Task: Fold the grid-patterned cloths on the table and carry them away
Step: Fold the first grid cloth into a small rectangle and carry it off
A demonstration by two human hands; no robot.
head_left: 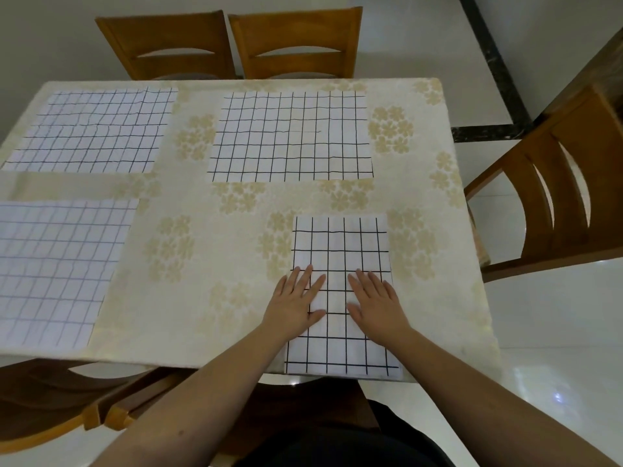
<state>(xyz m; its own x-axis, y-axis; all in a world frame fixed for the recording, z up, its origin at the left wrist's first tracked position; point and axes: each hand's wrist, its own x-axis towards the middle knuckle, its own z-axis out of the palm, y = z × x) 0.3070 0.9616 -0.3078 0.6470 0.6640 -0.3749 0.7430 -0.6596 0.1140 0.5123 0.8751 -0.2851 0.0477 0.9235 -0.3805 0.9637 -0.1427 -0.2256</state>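
Note:
A white cloth with a black grid [340, 244] lies folded into a narrow upright rectangle at the table's near right edge. My left hand [296, 301] presses flat on its left side with straight fingers. My right hand [376, 303] lies flat on its right side, fingers straight too. Three more grid cloths lie spread out flat: one at the far middle [291, 136], one at the far left [94, 129], one at the near left [57, 271].
The table wears a cream cloth with a beige flower print [202, 237]. Two wooden chairs [232, 45] stand at the far side, one chair [556, 197] at the right, and more chairs [67, 399] at the near left. White tiled floor lies to the right.

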